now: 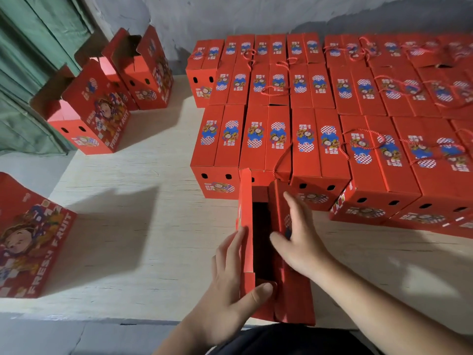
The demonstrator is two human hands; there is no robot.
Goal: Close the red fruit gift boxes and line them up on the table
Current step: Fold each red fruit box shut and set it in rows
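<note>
A red fruit gift box (294,298) stands at the table's near edge with its top open, the dark inside showing between two raised flaps. My left hand (230,285) lies flat against the left flap (246,213), thumb resting across the box's near end. My right hand (299,239) presses its straight fingers on the right flap (280,201). A red cord handle (281,160) rises from the box toward the rows behind. Several shut red boxes (320,139) stand in tight rows on the right half of the table.
Open red boxes stand at the far left (102,114) and back left (146,70), one more at the near left edge (28,239). The pale wooden table (143,213) spreads between them. A green tarp (30,47) hangs at the left, a grey wall behind.
</note>
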